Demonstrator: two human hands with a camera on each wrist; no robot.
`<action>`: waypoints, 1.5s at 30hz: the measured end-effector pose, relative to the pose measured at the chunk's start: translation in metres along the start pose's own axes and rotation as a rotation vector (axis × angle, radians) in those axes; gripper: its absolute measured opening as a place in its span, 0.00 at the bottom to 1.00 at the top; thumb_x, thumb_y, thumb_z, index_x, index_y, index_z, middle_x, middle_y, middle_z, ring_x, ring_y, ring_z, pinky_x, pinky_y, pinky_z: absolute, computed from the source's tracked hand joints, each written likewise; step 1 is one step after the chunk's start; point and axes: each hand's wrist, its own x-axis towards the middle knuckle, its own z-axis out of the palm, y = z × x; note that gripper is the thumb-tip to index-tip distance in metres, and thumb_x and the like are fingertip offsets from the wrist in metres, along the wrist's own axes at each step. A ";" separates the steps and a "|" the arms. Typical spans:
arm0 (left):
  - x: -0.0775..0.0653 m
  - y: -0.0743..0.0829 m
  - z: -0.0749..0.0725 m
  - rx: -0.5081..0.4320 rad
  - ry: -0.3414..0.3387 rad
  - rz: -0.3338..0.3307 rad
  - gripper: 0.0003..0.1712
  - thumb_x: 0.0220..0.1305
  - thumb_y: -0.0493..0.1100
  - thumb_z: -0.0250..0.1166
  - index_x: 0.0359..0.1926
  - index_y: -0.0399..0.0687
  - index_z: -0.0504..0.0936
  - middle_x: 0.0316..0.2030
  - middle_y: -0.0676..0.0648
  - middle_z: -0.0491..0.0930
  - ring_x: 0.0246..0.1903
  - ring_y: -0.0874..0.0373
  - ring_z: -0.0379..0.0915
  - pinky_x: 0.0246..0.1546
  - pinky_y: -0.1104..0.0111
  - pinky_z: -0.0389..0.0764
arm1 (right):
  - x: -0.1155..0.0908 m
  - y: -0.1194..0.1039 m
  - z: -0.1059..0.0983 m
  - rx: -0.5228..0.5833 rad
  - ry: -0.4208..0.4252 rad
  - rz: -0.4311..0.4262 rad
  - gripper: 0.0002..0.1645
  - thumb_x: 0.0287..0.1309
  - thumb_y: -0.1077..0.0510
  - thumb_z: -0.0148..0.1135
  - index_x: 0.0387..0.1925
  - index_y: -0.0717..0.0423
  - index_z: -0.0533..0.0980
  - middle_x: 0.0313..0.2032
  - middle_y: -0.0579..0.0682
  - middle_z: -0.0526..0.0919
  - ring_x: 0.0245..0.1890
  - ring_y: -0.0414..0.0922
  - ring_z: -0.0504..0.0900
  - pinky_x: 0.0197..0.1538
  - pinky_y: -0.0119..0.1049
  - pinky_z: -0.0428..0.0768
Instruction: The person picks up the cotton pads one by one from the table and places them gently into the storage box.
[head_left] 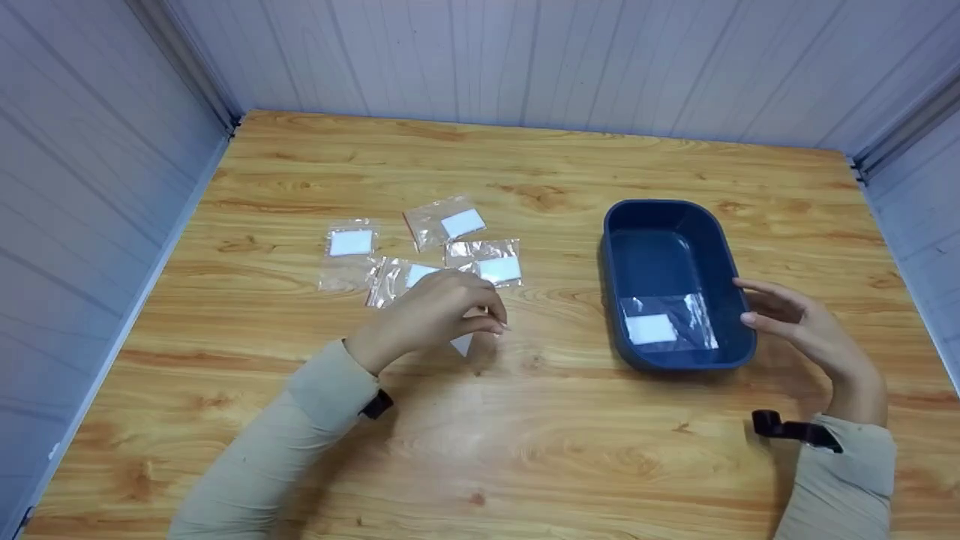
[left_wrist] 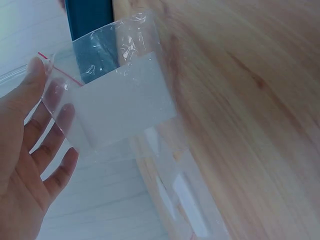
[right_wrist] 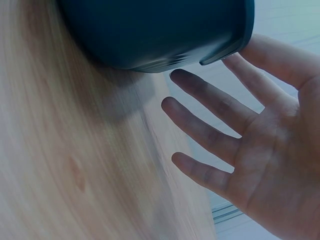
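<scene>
My left hand [head_left: 450, 304] pinches a clear zip bag [left_wrist: 112, 95] with a white card inside, gripping its red-striped end between thumb and forefinger. In the head view the hand hides most of this bag; a white corner shows below the fingers. My right hand [head_left: 814, 330] touches the right rim of a dark blue bin [head_left: 739, 262] with thumb and forefinger. Its other fingers [right_wrist: 205, 132] spread nearly straight beside the bin's outer wall. Inside the bin, near its front end, lies another clear bag [head_left: 690, 322] with a white card.
Several more clear bags lie left of the bin: a left one [head_left: 349, 259], a back one [head_left: 446, 223], a middle one [head_left: 499, 268] and one partly under my left hand [head_left: 394, 279]. Pale panel walls [head_left: 487, 60] enclose the wooden table [head_left: 540, 450] at the back and sides.
</scene>
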 end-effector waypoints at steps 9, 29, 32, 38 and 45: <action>0.015 0.011 0.001 0.047 0.055 0.003 0.07 0.65 0.50 0.68 0.39 0.55 0.88 0.35 0.59 0.85 0.34 0.63 0.79 0.39 0.66 0.75 | 0.000 0.001 0.001 -0.003 -0.002 0.007 0.31 0.70 0.59 0.58 0.71 0.56 0.65 0.60 0.38 0.73 0.55 0.27 0.74 0.51 0.20 0.73; 0.060 0.036 -0.001 0.003 0.173 0.009 0.10 0.70 0.52 0.63 0.41 0.55 0.87 0.38 0.59 0.85 0.38 0.64 0.79 0.37 0.70 0.75 | 0.000 0.000 0.001 -0.013 -0.005 0.037 0.31 0.71 0.57 0.58 0.72 0.55 0.64 0.62 0.40 0.72 0.55 0.27 0.73 0.50 0.20 0.73; 0.067 0.040 -0.001 -0.017 0.184 0.005 0.10 0.70 0.52 0.62 0.41 0.54 0.86 0.38 0.58 0.85 0.39 0.64 0.79 0.38 0.71 0.76 | 0.000 -0.001 0.001 0.005 -0.010 0.020 0.31 0.71 0.59 0.57 0.72 0.55 0.64 0.62 0.38 0.72 0.56 0.28 0.72 0.51 0.20 0.73; 0.080 0.047 0.001 -0.103 0.185 -0.025 0.11 0.72 0.50 0.61 0.43 0.50 0.85 0.38 0.56 0.85 0.38 0.65 0.78 0.39 0.76 0.75 | 0.000 -0.001 0.001 -0.016 -0.006 0.015 0.31 0.71 0.58 0.58 0.72 0.55 0.64 0.62 0.39 0.72 0.55 0.27 0.73 0.50 0.19 0.72; 0.093 0.058 0.003 -0.160 0.238 -0.033 0.11 0.71 0.48 0.62 0.44 0.48 0.85 0.38 0.55 0.84 0.36 0.65 0.75 0.38 0.76 0.75 | 0.000 0.000 0.000 -0.028 -0.005 0.023 0.31 0.71 0.58 0.58 0.72 0.54 0.64 0.62 0.40 0.72 0.54 0.26 0.73 0.50 0.19 0.71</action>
